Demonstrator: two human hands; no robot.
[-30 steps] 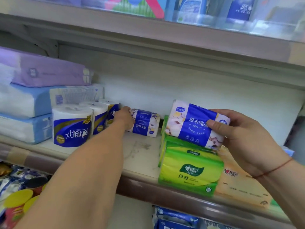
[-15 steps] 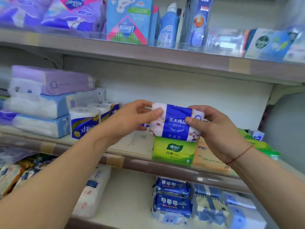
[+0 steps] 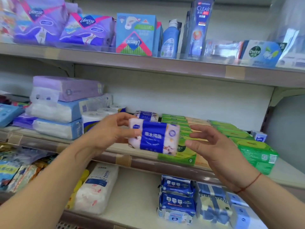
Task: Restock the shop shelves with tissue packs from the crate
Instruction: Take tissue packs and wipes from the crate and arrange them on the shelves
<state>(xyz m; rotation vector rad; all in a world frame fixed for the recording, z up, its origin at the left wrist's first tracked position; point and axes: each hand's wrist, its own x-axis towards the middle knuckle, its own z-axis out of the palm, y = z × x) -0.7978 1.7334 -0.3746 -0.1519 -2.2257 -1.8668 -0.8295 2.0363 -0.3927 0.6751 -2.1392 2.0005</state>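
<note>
- Right then, a tissue pack [image 3: 155,138] with a blue band and little flowers was held up in the air, in front of the middle shelf [image 3: 145,163] and just above its front edge.
- The pack was blurred, so the words on it could not be read.
- The pack was gripped at its left end by the left hand [image 3: 113,132], with the thumb laid on the front and the other fingers curled over the top and back.
- The right hand [image 3: 214,146] was spread wide, with the fingers apart and only a little bent. It was seen just beside the right end of the pack, and a thin gap seemed to be left between them.
- A thin red string [image 3: 249,184] was worn round the right wrist.
- A second pack of the same kind [image 3: 146,115] was seen lying on the middle shelf, behind the one held up.
- Left of it, white toilet rolls [image 3: 105,111] were stood in a row. Beside those, big soft packs were piled up, with a purple pack [image 3: 67,88] on top.
- Right of it, green packs [image 3: 257,151] and pale orange packs [image 3: 194,120] were laid in rows.
- On the top shelf [image 3: 148,65], a blue box [image 3: 135,33], a blue bottle [image 3: 170,40] and a tall shampoo bottle [image 3: 198,27] were stood side by side.
- On the bottom shelf [image 3: 140,187], a white pack marked PAPER [image 3: 97,187] was laid at the left, and dark blue packs [image 3: 176,195] were stacked at the right.
</note>
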